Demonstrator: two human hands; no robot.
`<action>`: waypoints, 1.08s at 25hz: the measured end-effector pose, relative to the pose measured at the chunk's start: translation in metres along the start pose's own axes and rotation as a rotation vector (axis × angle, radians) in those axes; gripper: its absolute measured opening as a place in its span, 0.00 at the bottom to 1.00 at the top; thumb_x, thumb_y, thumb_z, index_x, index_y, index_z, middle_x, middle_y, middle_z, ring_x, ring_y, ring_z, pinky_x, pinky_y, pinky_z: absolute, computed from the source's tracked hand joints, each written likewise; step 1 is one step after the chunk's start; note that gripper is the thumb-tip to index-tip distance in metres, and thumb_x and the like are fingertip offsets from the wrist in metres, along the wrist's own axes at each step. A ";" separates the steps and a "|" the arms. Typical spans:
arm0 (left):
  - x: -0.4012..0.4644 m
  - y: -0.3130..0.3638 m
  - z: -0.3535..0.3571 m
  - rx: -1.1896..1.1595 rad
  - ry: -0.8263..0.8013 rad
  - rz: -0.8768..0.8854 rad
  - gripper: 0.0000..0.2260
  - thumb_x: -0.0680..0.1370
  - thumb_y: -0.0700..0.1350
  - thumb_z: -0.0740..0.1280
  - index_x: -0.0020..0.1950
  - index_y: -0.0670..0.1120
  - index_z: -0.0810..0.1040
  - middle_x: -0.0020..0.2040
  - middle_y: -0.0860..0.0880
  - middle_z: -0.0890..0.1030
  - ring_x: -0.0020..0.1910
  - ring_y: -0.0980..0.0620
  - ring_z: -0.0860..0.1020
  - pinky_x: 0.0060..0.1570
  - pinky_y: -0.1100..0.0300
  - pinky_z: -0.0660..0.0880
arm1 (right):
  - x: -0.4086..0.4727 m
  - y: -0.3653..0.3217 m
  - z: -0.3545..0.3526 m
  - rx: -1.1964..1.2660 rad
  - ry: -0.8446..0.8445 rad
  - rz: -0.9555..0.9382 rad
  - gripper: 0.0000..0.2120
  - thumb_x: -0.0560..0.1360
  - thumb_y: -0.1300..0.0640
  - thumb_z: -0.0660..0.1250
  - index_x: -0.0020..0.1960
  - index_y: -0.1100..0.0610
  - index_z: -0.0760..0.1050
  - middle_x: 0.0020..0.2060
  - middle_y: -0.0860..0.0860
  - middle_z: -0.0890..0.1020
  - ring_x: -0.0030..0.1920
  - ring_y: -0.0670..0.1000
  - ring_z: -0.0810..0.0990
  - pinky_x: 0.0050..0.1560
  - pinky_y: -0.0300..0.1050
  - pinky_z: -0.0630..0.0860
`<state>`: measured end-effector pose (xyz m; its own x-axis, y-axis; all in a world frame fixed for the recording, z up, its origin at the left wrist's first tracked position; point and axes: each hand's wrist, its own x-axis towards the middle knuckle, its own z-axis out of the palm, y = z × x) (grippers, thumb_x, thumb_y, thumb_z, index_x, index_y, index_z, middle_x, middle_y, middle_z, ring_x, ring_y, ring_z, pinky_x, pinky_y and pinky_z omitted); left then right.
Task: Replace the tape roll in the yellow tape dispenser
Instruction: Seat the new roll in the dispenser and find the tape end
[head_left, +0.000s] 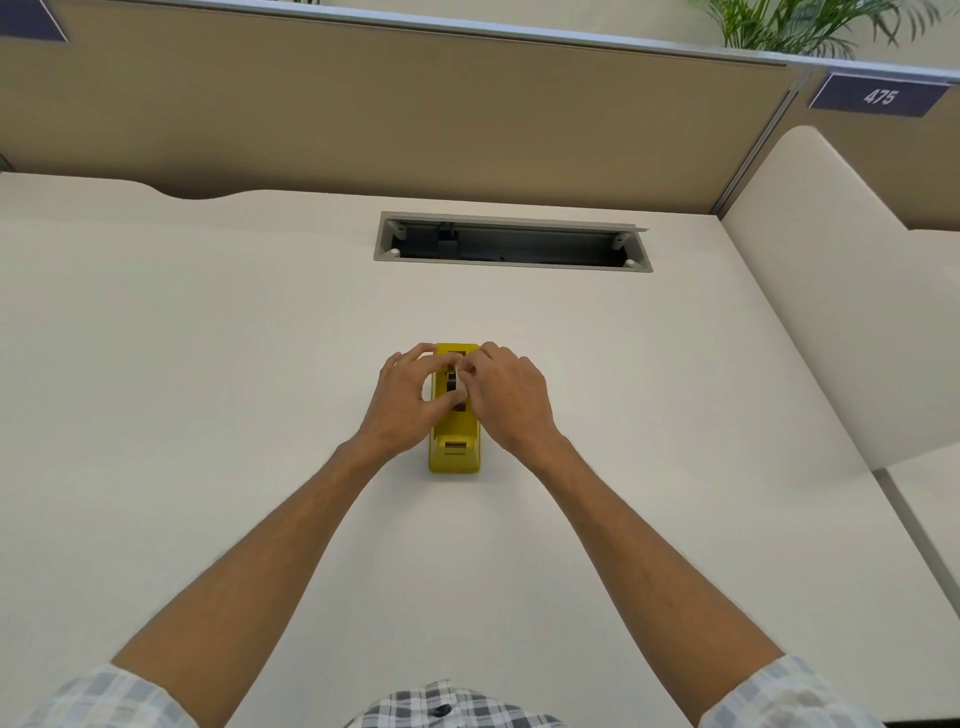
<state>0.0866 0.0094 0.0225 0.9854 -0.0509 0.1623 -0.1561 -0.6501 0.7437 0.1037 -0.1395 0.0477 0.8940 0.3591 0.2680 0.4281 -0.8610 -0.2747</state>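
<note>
I have both hands over the yellow tape dispenser (454, 441), which stands on the desk (208, 364) with its cutter end toward me and its far end just past my fingertips. My left hand (408, 397) curls in from the left side, thumb low and fingers arched over the top of the cradle. My right hand (511, 397) comes in from the other side, its fingers bent and bunched at the middle. Between the two sets of fingertips sits the tape roll (453, 382), of which I see only a dark hub and a pale rim. Both hands seem to pinch it, though I cannot tell how firmly, nor whether the roll is seated in its slots or already lifted a little.

I judge the step to be working the roll and its hub at the cradle, either freeing it or seating it; the view does not settle which. To do it well I would keep the pinch on the hub ends rather than on the tape's face, so that the roll stays square between my fingers. I would move it straight along the slots, not twist it, since a tilted hub is likely to jam. The dispenser's base should stay flat on the desk, so I would let the heel of one hand bear on it if it starts to rise. The cutter lies below my wrists, clear of the fingers.
</note>
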 end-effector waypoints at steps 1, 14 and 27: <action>0.000 0.000 0.000 -0.001 0.001 0.013 0.16 0.76 0.49 0.70 0.63 0.52 0.77 0.65 0.52 0.76 0.69 0.50 0.67 0.70 0.44 0.61 | -0.001 0.000 0.000 0.029 0.004 0.018 0.09 0.80 0.56 0.61 0.52 0.57 0.78 0.47 0.51 0.80 0.45 0.53 0.78 0.41 0.45 0.68; 0.000 -0.001 0.000 0.036 -0.020 0.052 0.15 0.76 0.49 0.69 0.63 0.51 0.77 0.65 0.53 0.77 0.72 0.51 0.65 0.72 0.42 0.56 | -0.012 0.002 -0.005 0.102 0.051 -0.024 0.07 0.78 0.56 0.65 0.49 0.54 0.82 0.43 0.51 0.83 0.42 0.54 0.78 0.38 0.47 0.73; 0.000 -0.001 0.000 0.077 -0.007 0.064 0.15 0.76 0.49 0.69 0.63 0.51 0.78 0.65 0.53 0.78 0.72 0.50 0.65 0.73 0.43 0.53 | -0.012 -0.002 -0.007 0.091 0.062 -0.039 0.07 0.77 0.59 0.66 0.51 0.56 0.82 0.43 0.53 0.83 0.43 0.55 0.78 0.38 0.49 0.73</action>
<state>0.0864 0.0101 0.0214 0.9741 -0.0992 0.2031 -0.2132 -0.7015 0.6800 0.0912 -0.1442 0.0511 0.8678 0.3661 0.3361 0.4751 -0.8096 -0.3447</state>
